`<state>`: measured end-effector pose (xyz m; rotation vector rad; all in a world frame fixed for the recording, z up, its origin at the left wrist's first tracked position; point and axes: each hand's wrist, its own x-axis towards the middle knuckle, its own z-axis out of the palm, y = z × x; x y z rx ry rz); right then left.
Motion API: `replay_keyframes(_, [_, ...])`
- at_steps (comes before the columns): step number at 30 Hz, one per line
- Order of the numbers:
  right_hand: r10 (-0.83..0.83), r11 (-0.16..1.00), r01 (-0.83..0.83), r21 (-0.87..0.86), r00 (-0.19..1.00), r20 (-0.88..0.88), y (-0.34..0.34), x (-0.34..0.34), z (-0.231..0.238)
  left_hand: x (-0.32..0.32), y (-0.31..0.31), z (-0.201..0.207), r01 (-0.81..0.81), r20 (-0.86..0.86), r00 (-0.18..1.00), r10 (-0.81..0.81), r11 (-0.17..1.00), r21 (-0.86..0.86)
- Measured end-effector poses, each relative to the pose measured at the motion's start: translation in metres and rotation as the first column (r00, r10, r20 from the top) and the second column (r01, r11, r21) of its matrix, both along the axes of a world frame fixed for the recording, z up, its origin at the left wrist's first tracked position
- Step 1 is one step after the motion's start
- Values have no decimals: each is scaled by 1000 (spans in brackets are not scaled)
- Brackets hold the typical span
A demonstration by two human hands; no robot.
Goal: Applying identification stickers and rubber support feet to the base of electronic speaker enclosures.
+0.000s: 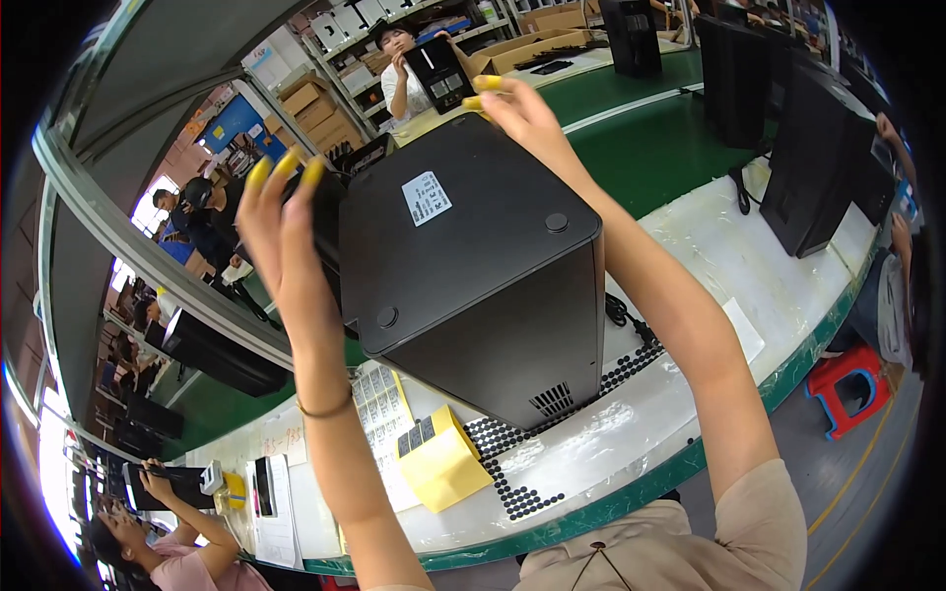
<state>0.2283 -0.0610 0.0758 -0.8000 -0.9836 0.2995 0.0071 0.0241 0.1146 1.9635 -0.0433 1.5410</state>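
Observation:
A black computer case (473,187) stands on the white worktop in front of me. A pale printed label (427,198) lies on its upper face, with one round black foot (558,224) near the right corner and another round foot (388,317) near the left. Vent slots show low on the side facing me. My left hand (281,217) is raised at the case's left side, yellow covers on its fingertips, fingers stretched and holding nothing. Over the far right edge reaches my right hand (522,116), its yellow-tipped fingers extended and apart. Whether either hand touches the case I cannot tell.
Sheets of round black pads (527,488), a yellow paper (443,468) and a label sheet (379,399) lie near me. A black cable (621,313) runs right of the case. Another black case (823,163) stands farther right. Co-workers (399,84) handle cases around the green conveyor (631,163).

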Motion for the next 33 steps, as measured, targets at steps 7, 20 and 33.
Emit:
replay_keyframes(7, [-105, 994, 100, 38, 987, 125, -96, -31, -35, -33, -88, -131, -614, 641, 692, 332, 737, 281])
replay_keyframes(20, [41, 998, -27, -54, 960, 277, -100, -57, -8, 45, -75, -200, -183, 168, 672, 721, -59, 981])
replay_keyframes(33, [-192, 981, 183, 65, 867, 459, -45, 27, -59, 134, 20, -223, -5, 161, 551, 819, -190, 982])
